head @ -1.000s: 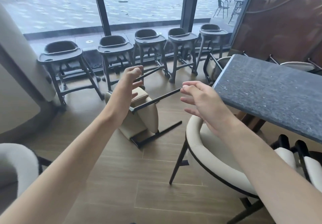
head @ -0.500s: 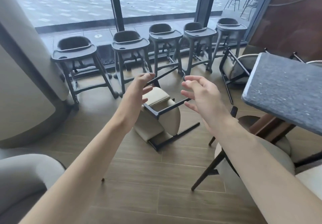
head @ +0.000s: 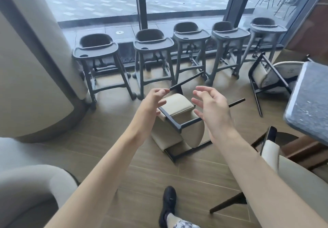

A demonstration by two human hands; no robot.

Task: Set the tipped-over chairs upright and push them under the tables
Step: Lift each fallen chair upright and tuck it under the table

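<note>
Tipped-over chair [head: 179, 121] lies on the wooden floor [head: 110, 149], legs pointing up, before the row of high chairs [head: 154, 50]. Left hand [head: 152, 101] and right hand [head: 211, 107] reach toward it, each grip wide and holding nothing. Second fallen chair [head: 266, 78] lies beside the table [head: 312, 100].

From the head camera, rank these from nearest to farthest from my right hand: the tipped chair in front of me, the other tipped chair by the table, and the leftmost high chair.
1. Tipped chair in front: directly under the right hand.
2. Tipped chair by the table: farther off to the right, near the window.
3. Leftmost high chair: far left, along the window.
</note>
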